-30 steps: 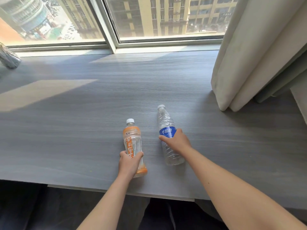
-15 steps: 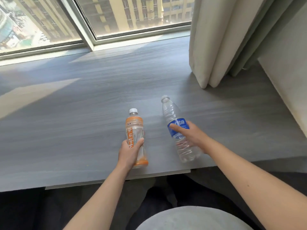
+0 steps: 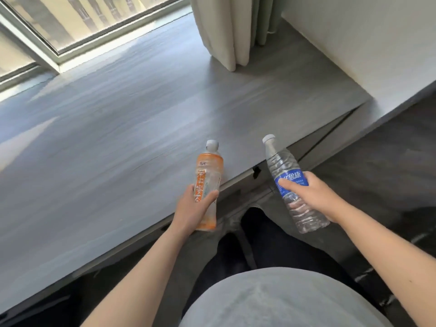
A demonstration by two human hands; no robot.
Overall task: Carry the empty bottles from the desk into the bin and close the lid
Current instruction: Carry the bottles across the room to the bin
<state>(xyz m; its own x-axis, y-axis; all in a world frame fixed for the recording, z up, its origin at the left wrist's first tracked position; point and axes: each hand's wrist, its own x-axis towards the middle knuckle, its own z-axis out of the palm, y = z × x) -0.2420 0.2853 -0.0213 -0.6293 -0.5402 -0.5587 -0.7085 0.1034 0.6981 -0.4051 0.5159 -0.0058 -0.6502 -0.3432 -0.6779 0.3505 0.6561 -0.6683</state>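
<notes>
My left hand [image 3: 192,208] grips the orange-labelled bottle [image 3: 208,175] around its lower half, caps pointing away from me, at the front edge of the grey desk [image 3: 106,142]. My right hand [image 3: 311,197] holds the clear bottle with the blue label [image 3: 286,168] past the desk's edge, above the dark floor. Both bottles look empty and carry white caps. No bin is in view.
A cream curtain [image 3: 226,29] hangs onto the desk at the back right. A white wall block [image 3: 358,48] stands to the right. The window frame [image 3: 54,53] runs along the far left. Dark floor [image 3: 382,166] lies right of the desk.
Both bottles have been lifted off the desk and drawn toward me. The view has swung to the right, so the desk's right end and the floor now show.
</notes>
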